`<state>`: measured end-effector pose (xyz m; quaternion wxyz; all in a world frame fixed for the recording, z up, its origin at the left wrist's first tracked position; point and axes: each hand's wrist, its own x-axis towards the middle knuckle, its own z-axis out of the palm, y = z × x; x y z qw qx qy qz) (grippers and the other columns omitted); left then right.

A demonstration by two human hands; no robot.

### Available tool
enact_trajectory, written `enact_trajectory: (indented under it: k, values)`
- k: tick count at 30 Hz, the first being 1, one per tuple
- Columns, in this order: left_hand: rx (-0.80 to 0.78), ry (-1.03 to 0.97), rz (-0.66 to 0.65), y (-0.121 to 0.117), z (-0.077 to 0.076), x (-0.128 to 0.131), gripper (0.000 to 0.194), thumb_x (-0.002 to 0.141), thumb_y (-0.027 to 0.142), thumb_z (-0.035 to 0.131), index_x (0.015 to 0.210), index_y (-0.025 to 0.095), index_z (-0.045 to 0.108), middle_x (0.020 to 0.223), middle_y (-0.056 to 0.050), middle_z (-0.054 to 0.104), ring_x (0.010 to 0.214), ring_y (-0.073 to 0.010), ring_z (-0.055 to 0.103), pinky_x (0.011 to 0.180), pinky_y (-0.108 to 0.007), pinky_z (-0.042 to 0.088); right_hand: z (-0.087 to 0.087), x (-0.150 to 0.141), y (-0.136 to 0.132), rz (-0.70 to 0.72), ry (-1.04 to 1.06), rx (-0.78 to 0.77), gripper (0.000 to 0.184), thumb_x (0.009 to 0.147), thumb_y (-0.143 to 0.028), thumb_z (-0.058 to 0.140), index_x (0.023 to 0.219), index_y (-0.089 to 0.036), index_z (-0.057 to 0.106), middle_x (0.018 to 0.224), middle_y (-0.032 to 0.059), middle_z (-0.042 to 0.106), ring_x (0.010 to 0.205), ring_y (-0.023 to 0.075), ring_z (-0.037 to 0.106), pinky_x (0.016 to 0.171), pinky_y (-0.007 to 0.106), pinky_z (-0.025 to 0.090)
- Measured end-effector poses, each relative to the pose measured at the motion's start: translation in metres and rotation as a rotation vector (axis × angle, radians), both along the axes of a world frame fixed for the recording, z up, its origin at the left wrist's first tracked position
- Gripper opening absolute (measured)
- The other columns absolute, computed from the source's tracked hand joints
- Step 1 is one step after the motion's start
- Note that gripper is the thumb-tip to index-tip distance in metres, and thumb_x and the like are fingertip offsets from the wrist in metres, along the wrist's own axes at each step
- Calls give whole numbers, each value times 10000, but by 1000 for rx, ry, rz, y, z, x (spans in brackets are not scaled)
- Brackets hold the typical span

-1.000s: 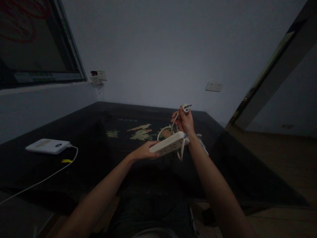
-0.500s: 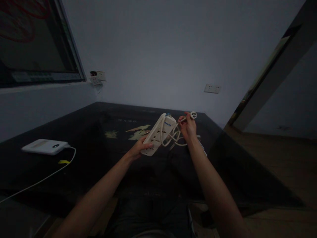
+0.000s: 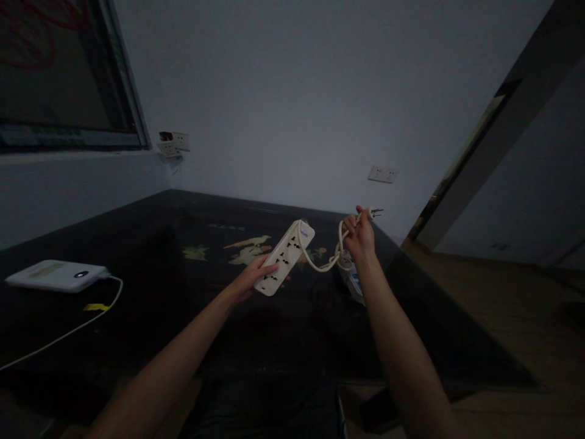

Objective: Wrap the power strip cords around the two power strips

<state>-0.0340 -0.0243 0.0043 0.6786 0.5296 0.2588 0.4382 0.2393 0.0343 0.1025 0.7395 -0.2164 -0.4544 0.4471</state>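
My left hand [image 3: 250,281] grips the near end of a white power strip [image 3: 284,257], held above a dark table [image 3: 137,256] with its sockets facing up. The strip's white cord [image 3: 322,263] runs from its far end in a loop to my right hand [image 3: 360,235]. That hand is closed round the gathered cord, and the plug [image 3: 375,213] sticks out past its fingers, pointing right. Both hands are raised over the middle of the table.
A white power bank [image 3: 55,275] with a white cable [image 3: 68,332] lies on the table at the left, next to a small yellow tag [image 3: 95,307]. A white item [image 3: 355,283] lies under my right wrist. Wall sockets [image 3: 382,174] sit ahead; wooden floor is at the right.
The cord has come unwound from the strip and now hangs in a loop between my hands. My right hand moved right with the plug; the strip turned socket-side up.
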Motion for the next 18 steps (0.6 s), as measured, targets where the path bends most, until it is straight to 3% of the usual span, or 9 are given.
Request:
enact_trajectory:
  k: [7, 14, 18]
  values:
    - [-16, 40, -102, -2, -3, 2, 433, 745, 291, 722, 1114, 124, 568, 923, -130, 695, 765, -231, 692, 621, -304, 556, 7, -14, -26, 184, -242, -32, 341, 838, -591, 536, 934, -266, 493, 475, -114, 339, 350, 70, 205, 401, 209, 227]
    - [-17, 104, -117, 0, -5, 0, 412, 766, 329, 704, 1095, 133, 554, 868, -123, 707, 681, -201, 692, 540, -244, 520, 18, -39, -39, 315, -407, 16, 411, 788, -614, 572, 1003, -282, 459, 545, -81, 448, 446, 102, 354, 473, 231, 270]
    - [-9, 118, -166, -2, -3, 2, 440, 754, 339, 712, 1108, 136, 548, 847, -115, 713, 689, -204, 697, 541, -232, 507, 24, -51, -43, 413, -468, 6, 417, 785, -611, 577, 1014, -288, 448, 547, -88, 440, 452, 97, 342, 507, 241, 290]
